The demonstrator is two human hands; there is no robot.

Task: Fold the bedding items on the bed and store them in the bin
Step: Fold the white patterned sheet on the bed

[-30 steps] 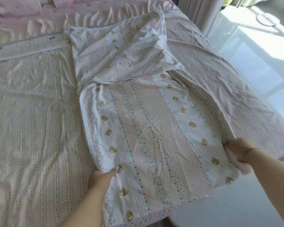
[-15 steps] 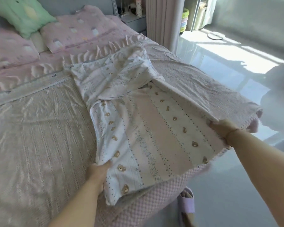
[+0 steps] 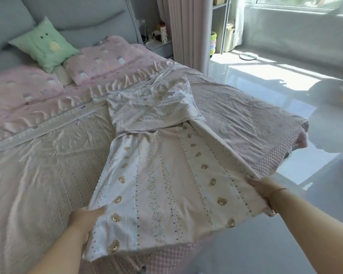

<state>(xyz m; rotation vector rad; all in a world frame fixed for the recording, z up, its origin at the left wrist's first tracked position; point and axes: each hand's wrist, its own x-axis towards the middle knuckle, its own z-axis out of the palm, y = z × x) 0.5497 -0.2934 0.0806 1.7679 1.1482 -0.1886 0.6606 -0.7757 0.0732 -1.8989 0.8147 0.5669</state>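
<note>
Bedroom w/ a wide bed [image 3: 38,175] under a beige quilted cover, grey padded headboard [image 3: 77,20] at the far end, glossy pale floor [image 3: 265,86] on the rt w/ sun patches. Head view: a bear-print sheet [image 3: 166,184], pinkish-white w/ dotted stripes and small brown bears, lies lengthwise on the bed's rt half; its far part is bunched and folded back on itself near the ruffled pink edge, its near part is stretched taut toward the foot of the bed, near edge hanging just past the mattress. Left hand [image 3: 85,218] grips the sheet's near-left edge, fingers curled over the cloth. Right hand [image 3: 259,186] grasps the near-rt edge, fingers tucked under the fabric, thin bracelet at the wrist. Two pink pillows [image 3: 105,58] sit by the headboard w/ a green cushion [image 3: 46,44] propped between them. Pink curtain [image 3: 184,30] hangs beyond the bed; nightstand [image 3: 160,46] w/ small bottles beside it. No bin in view.
</note>
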